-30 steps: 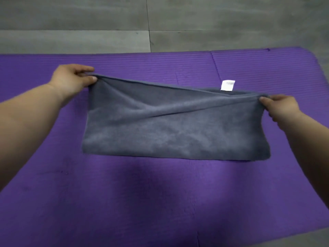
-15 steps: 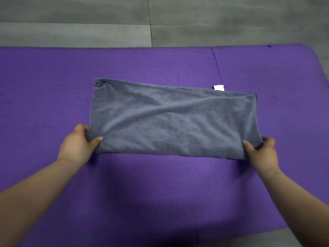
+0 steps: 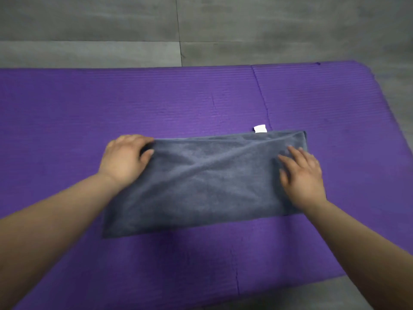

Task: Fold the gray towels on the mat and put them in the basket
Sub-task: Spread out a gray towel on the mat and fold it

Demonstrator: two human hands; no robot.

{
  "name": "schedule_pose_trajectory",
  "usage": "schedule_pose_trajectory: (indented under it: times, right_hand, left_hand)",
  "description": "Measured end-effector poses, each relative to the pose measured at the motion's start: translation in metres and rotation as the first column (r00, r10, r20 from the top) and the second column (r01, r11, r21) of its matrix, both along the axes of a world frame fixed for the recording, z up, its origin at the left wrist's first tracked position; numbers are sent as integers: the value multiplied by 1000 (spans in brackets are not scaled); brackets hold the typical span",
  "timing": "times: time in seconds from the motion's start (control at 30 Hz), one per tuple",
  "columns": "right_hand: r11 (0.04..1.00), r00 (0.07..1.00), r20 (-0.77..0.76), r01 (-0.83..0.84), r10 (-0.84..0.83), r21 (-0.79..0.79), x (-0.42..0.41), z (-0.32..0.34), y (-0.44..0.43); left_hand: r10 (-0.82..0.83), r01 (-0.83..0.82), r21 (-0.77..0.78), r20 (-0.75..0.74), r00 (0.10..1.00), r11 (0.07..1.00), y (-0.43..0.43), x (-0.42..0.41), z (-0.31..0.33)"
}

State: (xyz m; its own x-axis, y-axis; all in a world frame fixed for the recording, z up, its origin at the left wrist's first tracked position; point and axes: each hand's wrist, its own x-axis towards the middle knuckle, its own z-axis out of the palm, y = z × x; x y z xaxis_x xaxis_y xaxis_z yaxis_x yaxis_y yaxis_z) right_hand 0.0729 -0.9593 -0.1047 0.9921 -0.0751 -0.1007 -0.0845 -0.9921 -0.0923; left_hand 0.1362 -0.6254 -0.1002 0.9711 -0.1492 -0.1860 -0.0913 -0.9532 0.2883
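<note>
Gray towel (image 3: pixel 205 182) under right hand (image 3: pixel 301 175), corner seemingly in left hand (image 3: pixel 125 159)

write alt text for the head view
A person's left hand grips the far left corner of a folded gray towel on a purple mat; the right hand lies flat on its right end. A white tag shows at its far edge.

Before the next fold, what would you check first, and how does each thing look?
1. Soft gray rectangular towel lies on the purple foam mat: ok.
2. Towel surface smooth: not ok, diagonal creases cross it.
3. Left hand grips the far left corner: ok.
4. Right hand rests flat on the right end, fingers spread: ok.
5. Small white label tucked in: not ok, it pokes out at the far edge.
6. Basket within reach: cannot tell, none in view.
</note>
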Motion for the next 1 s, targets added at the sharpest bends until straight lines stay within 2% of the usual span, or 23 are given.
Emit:
schedule_pose_trajectory:
  times: [0.1, 0.2, 0.37, 0.47, 0.53, 0.6, 0.67, 0.77, 0.83, 0.87, 0.93, 1.0]
  right_hand:
    - [999, 997, -80, -11, 15, 53, 47, 11, 9]
    - [999, 972, -232, -31, 36, 27, 81, 10, 22]
    - [995, 951, -299, -93, 79, -32, 92, -3, 44]
    - [994, 970, -231, -94, 79, -56, 94, -5, 54]
    - [998, 993, -109, -47, 41, -51, 97, -4, 57]
    - [999, 999, -37, 6, -7, -36, 101, -2, 59]
    - [998, 998, -61, 21, -24, -53, 99, -4, 60]
    - [998, 1000, 2, -3, 3, -59, 79, -11, 58]
    - [997, 996, 57, -71, 73, -36, 59, -17, 58]
    - [995, 995, 30, -94, 95, -40, 49, -18, 62]
    - [983, 983, 12, -181, 181, -32, 36, -11, 80]
    - [935, 935, 22, -354, 353, 33, 22, -4, 111]
  left_hand:
    - [-85, 88, 14, -124, 989, 996, -28, 30, -13]
    - [-85, 93, 84, -99, 991, 992, -41, 37, -19]
    - [5, 2, 90, -70, 998, 996, -38, 34, -24]
    - [-8, 9, 111, -9, 1000, 994, -31, 38, -23]
    - [11, -12, 107, 19, 1000, 994, -29, 44, -21]
    - [23, -23, 104, 6, 1000, 994, -23, 48, -19]
    - [40, -35, 101, -50, 998, 994, -8, 47, -21]
    - [211, -209, 24, -102, 972, 978, 35, 30, -24]
    - [363, -373, -70, -126, 923, 925, 64, 16, -30]
    - [415, -436, -125, -163, 895, 891, 74, 9, -32]
    - [465, -527, -232, -274, 842, 818, 84, -1, -35]
    - [466, -591, -282, -403, 788, 756, 82, -2, -34]
